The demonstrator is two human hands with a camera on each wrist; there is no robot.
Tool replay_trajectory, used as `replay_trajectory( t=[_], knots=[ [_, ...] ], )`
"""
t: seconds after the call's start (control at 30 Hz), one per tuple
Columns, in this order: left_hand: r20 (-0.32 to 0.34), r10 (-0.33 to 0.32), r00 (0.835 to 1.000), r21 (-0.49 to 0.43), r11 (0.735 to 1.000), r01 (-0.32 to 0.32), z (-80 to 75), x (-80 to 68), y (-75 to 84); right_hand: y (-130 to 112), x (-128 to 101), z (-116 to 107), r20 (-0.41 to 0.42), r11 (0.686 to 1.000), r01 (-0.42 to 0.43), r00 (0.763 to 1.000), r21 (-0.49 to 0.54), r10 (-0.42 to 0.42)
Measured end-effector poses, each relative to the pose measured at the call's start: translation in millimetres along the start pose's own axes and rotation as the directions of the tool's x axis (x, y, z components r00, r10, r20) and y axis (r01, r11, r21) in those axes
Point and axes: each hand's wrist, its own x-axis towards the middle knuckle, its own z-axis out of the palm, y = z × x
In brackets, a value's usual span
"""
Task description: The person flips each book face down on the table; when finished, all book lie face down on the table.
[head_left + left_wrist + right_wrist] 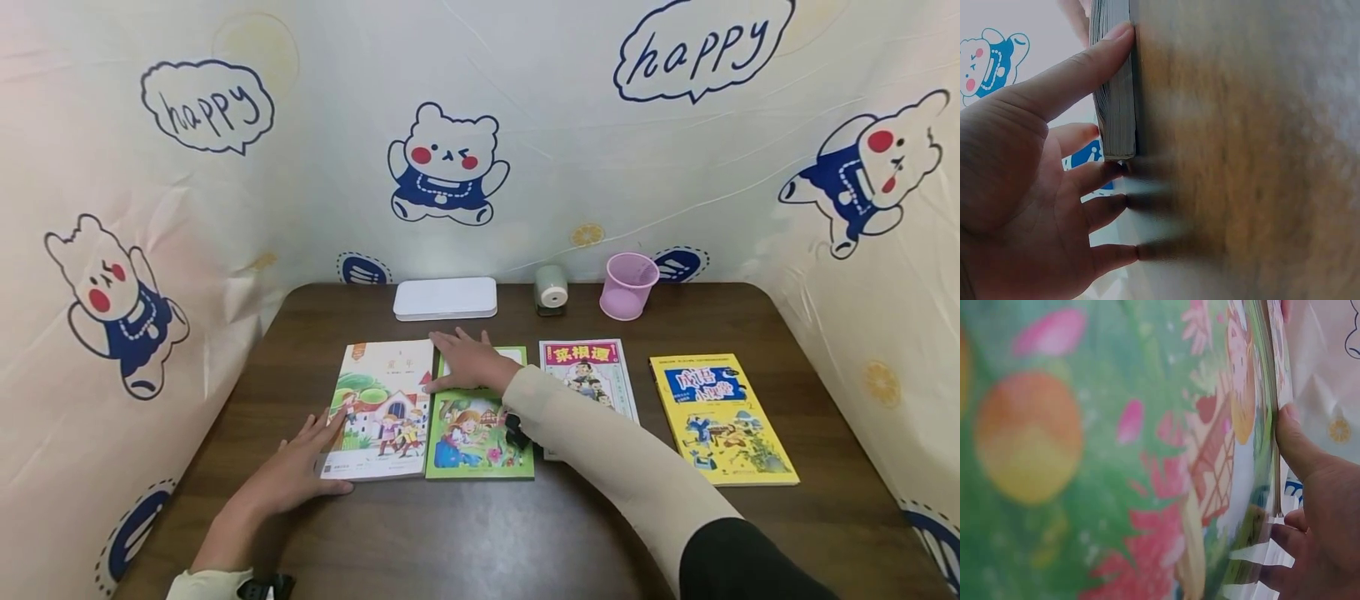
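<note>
Starting with the head view, the left hand (296,471) is laid flat with straight fingers against the near left corner of the house-cover book (382,408), as if to square it, while the right hand (468,362) is spread flat on the top of the green book (478,417) just beside it on the table (480,533). From the left wrist, the thumb (1079,69) is pressed along the book's page edge, other fingers extended and released. From the right wrist, the thumb (1294,440) is set against the green cover's edge; nothing is grasped.
</note>
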Motion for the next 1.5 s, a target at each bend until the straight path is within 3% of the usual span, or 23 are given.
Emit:
replay_trajectory(
  t=[0.47,1.0,1.33,1.5],
  knots=[
    [-0.016,0.006,1.0,-0.01,1.0,-0.006,-0.4,-0.4,2.1,-4,6,-2,0.021,0.998,0.001,1.0,0.06,-0.002],
    [-0.075,0.023,0.997,-0.104,0.994,-0.031,-3.7,-6.9,4.1,-4,7,0,0.008,0.998,-0.011,1.0,0.066,0.01],
    [-0.167,0.055,0.984,-0.192,0.977,-0.087,-10.2,-11.8,7.5,-5,7,-2,-0.001,0.998,-0.02,1.0,0.067,0.02],
    [-0.183,0.055,0.982,-0.307,0.945,-0.11,-13.0,-15.3,11.1,-5,7,-1,0.0,0.997,-0.032,0.999,0.063,0.032]
  ],
)
